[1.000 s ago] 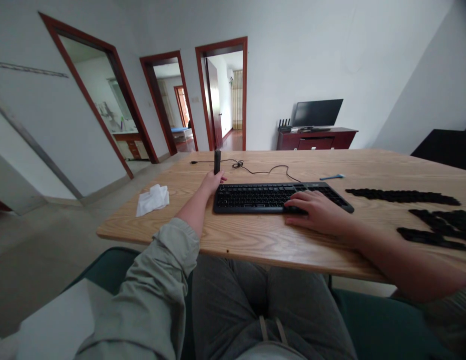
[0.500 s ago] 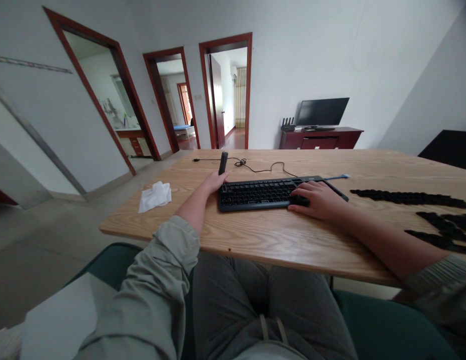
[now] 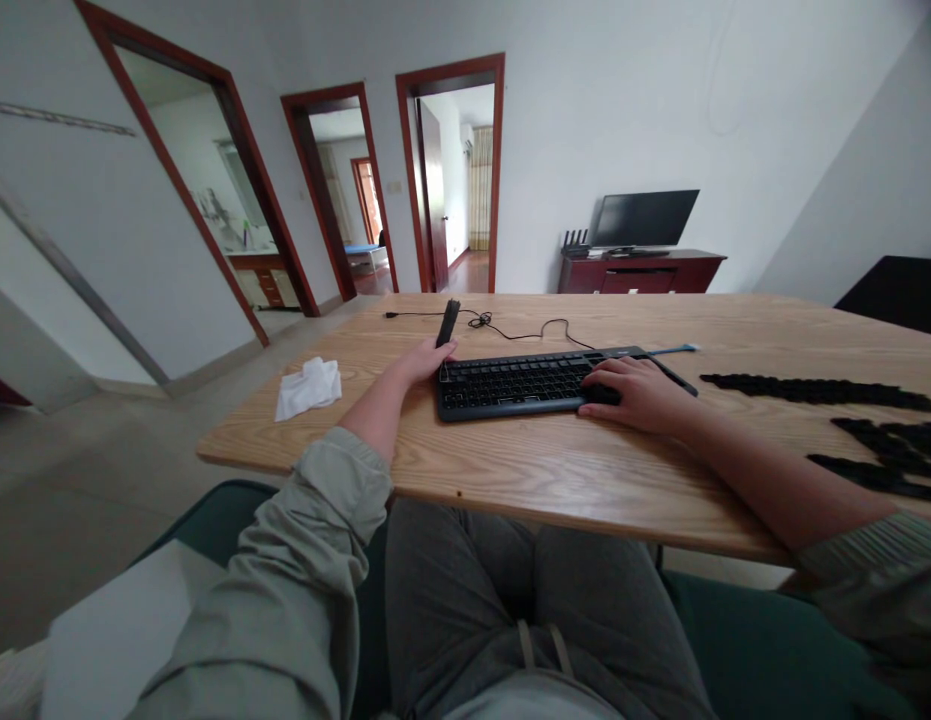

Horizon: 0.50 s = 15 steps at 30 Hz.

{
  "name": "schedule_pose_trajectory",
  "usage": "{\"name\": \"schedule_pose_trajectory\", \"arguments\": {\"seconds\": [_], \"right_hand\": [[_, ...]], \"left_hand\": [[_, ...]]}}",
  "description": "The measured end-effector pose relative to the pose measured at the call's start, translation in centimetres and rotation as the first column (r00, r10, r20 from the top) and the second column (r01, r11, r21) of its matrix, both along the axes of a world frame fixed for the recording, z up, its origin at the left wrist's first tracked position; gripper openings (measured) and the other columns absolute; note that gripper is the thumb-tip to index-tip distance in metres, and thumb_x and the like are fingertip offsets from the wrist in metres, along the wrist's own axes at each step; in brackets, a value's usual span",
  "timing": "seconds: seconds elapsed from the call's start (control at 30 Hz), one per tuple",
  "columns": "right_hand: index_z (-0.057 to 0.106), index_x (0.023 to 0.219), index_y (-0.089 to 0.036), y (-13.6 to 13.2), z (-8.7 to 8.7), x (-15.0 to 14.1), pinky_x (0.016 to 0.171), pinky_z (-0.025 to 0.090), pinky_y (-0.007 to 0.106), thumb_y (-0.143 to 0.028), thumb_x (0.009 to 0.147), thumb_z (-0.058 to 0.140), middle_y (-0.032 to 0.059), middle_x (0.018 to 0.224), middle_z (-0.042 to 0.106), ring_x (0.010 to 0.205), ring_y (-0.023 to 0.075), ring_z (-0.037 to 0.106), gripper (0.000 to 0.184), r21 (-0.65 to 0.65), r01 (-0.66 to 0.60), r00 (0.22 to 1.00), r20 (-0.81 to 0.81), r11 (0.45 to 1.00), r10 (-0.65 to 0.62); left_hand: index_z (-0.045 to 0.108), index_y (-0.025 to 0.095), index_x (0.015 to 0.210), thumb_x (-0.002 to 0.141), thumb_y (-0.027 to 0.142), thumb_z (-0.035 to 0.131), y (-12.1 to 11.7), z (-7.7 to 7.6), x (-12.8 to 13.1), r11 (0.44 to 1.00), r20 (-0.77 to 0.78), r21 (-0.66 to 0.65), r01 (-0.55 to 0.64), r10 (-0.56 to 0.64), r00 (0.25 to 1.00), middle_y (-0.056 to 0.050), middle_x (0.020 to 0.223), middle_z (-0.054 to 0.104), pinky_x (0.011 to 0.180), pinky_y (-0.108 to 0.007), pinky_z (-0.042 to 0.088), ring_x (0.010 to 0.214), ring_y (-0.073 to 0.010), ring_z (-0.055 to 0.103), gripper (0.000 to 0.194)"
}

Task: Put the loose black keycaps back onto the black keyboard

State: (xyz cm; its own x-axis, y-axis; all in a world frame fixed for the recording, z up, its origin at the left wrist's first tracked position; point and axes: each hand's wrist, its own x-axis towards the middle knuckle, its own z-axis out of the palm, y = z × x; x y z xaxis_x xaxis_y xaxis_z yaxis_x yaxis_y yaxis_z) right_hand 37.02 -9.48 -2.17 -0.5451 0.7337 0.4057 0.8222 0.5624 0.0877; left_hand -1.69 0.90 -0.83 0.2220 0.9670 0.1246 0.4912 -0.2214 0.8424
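A black keyboard (image 3: 521, 384) lies on the wooden table (image 3: 555, 470), its near edge tipped up slightly. My left hand (image 3: 424, 358) sits at the keyboard's left end and is closed round a slim black stick-shaped tool (image 3: 447, 323) that points up and away. My right hand (image 3: 636, 393) rests curled on the keyboard's right part, gripping it. The keyboard's black cable (image 3: 510, 333) runs off behind it across the table.
A crumpled white cloth (image 3: 308, 387) lies at the table's left. Rows of loose black keycaps (image 3: 817, 391) lie at the right. A small blue tool (image 3: 679, 349) lies behind the keyboard. Doorways and a TV cabinet (image 3: 641, 270) stand beyond.
The keyboard has turned and lifted a little under my right hand. The black tool in my left hand has tilted to the right. The view has shifted slightly.
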Motion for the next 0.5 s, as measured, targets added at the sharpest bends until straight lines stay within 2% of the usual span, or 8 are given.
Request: {"name": "schedule_pose_trajectory", "arguments": {"seconds": [0.1, 0.23, 0.5], "right_hand": [[0.070, 0.109, -0.024, 0.3, -0.2, 0.5, 0.094, 0.043, 0.050, -0.065, 0.085, 0.054, 0.0102, 0.118, 0.067, 0.110, 0.0320, 0.060, 0.050, -0.002, 0.025, 1.000, 0.002, 1.000, -0.025], [0.071, 0.110, -0.024, 0.5, -0.4, 1.0, 0.093, 0.045, 0.050, -0.065, 0.085, 0.054, 0.0105, 0.119, 0.066, 0.109, 0.0317, 0.060, 0.051, -0.006, 0.035, 0.999, -0.011, 0.999, -0.035], [0.071, 0.113, -0.026, 0.7, -0.4, 1.2, 0.094, 0.045, 0.052, -0.065, 0.086, 0.053, 0.0101, 0.121, 0.066, 0.110, 0.0330, 0.060, 0.051, -0.023, 0.050, 0.999, 0.002, 0.999, -0.050]], "left_hand": [[0.065, 0.014, 0.100, 0.086, 0.053, 0.054, -0.8, 0.4, 0.5, 0.998, -0.063, 0.034, 0.044, -0.042, 0.997, -0.011, 0.100, 0.074, 0.086, -0.034, 0.050, 0.091, -0.0232, 0.067, 0.043], [0.067, 0.013, 0.096, 0.088, 0.049, 0.052, -1.6, 0.8, 1.0, 0.995, -0.111, 0.091, 0.037, -0.026, 0.994, -0.011, 0.098, 0.073, 0.086, -0.034, 0.049, 0.090, -0.0234, 0.066, 0.040], [0.066, 0.015, 0.081, 0.084, 0.052, 0.055, -1.4, 0.7, 1.1, 0.990, -0.166, 0.143, 0.020, 0.004, 0.986, -0.008, 0.088, 0.072, 0.079, -0.031, 0.047, 0.083, -0.0225, 0.063, 0.039]]}}
